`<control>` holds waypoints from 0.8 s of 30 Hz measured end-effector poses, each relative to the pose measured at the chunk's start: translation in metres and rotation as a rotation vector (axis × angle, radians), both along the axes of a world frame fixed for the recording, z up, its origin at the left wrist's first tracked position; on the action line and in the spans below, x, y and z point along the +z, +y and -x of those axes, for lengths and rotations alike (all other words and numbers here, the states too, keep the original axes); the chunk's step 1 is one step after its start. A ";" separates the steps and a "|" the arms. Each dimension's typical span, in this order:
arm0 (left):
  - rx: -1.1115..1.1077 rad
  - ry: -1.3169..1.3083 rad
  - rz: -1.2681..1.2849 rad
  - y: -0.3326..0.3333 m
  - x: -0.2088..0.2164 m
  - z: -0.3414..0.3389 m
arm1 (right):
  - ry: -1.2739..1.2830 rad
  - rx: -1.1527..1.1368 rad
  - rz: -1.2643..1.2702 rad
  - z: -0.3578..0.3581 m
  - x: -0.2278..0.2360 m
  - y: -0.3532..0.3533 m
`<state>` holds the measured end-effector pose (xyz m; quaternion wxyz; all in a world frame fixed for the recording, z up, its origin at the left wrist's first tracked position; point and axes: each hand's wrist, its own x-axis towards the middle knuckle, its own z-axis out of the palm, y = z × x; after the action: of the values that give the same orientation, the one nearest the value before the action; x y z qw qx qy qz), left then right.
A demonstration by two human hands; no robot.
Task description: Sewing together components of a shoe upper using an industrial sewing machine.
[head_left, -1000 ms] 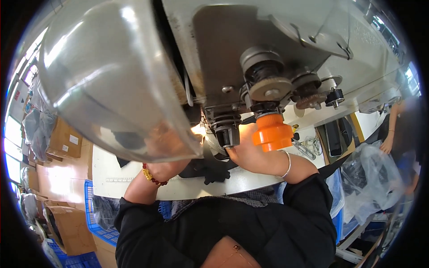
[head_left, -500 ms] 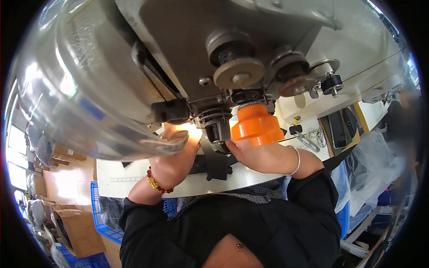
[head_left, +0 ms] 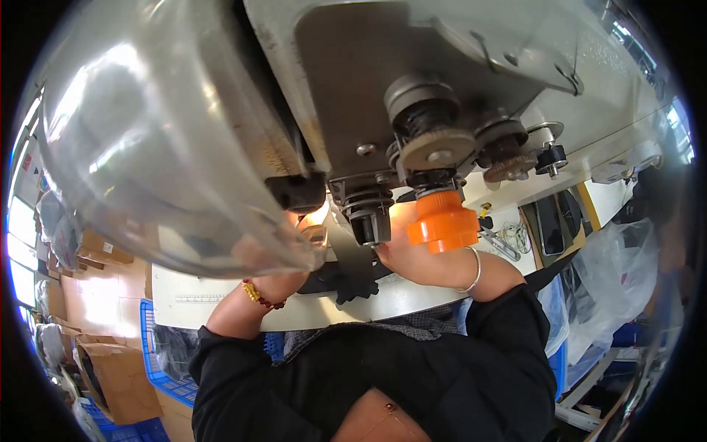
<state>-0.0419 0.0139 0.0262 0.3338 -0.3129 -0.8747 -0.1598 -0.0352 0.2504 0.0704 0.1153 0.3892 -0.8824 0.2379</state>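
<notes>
A sewing machine (head_left: 346, 81) fills the upper part of the head view, with an orange knob (head_left: 444, 228) below its metal dials. A piece of black fabric (head_left: 353, 278) lies under the needle area, its jagged edge toward me. My left hand (head_left: 286, 283) is at the fabric's left side, partly behind a clear plastic cover (head_left: 140, 169). On the other side, my right hand (head_left: 420, 258) has its thumb beside the fabric. The machine and knob hide most of both hands' fingers, so their grip does not show.
The white tabletop (head_left: 213, 298) carries a ruler strip. To the right are snips (head_left: 504, 243), a phone (head_left: 549, 230) in a tray and clear plastic bags (head_left: 615, 280). A blue basket (head_left: 151, 353) stands below left, near cardboard boxes (head_left: 114, 379).
The view has shifted, so the machine and its orange knob appear farther right. The clear cover now overlaps more of my left hand. Both hands stay by the black fabric.
</notes>
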 end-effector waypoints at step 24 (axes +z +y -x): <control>-0.078 0.075 0.006 0.017 0.030 -0.007 | 0.474 0.172 0.143 0.020 -0.005 -0.001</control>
<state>-0.0353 0.0308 0.0565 0.3591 -0.3537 -0.8491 -0.1583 -0.0552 0.2497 0.0656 0.3253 0.4987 -0.7752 0.2110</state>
